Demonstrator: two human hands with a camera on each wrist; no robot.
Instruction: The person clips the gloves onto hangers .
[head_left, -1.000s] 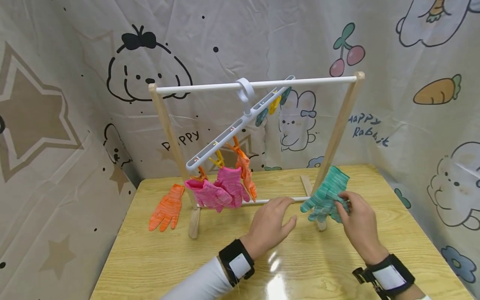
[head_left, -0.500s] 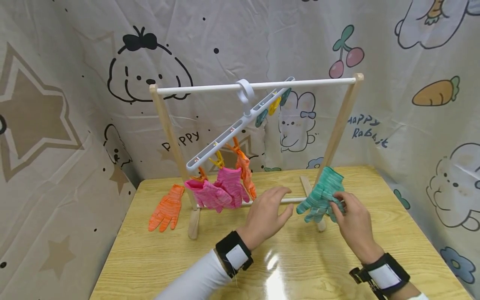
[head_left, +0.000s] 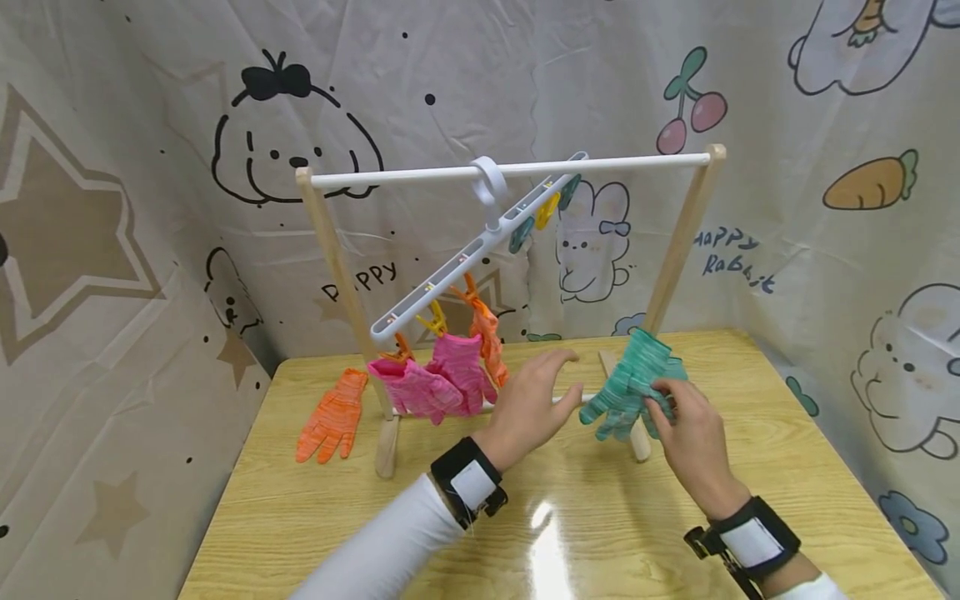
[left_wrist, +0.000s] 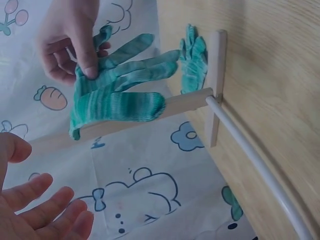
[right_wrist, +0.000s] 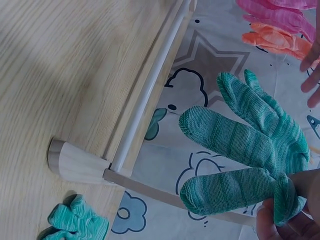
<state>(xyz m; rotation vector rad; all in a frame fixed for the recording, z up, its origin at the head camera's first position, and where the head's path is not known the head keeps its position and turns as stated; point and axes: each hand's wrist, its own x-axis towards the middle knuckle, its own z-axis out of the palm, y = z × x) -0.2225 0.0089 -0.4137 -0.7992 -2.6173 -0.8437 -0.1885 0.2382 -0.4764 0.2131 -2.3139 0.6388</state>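
My right hand (head_left: pixel 693 437) pinches a green knit glove (head_left: pixel 626 379) between thumb and fingers. The glove hangs in the air, its fingers pointing left and down in the head view. My left hand (head_left: pixel 528 408) is held out left of it, fingers loosely bent and nothing in them. A second green glove (left_wrist: pixel 193 62) lies on the table beside the rack's foot, mostly hidden behind the held one in the head view. Over the table hangs a white clip hanger (head_left: pixel 480 246); clothespins on its near half carry pink gloves (head_left: pixel 438 379) and an orange glove (head_left: pixel 489 337).
Free teal and yellow clothespins (head_left: pixel 547 208) hang from the hanger's far half. A rack with a white top bar (head_left: pixel 397 177) and wooden posts (head_left: pixel 678 242) stands on the table (head_left: pixel 315 533). Another orange glove (head_left: pixel 332 417) lies at the left. A patterned cloth backs the table.
My right hand has moved left with the green glove, toward my left hand. The left hand has drifted slightly left. More of the second green glove shows behind the held one.
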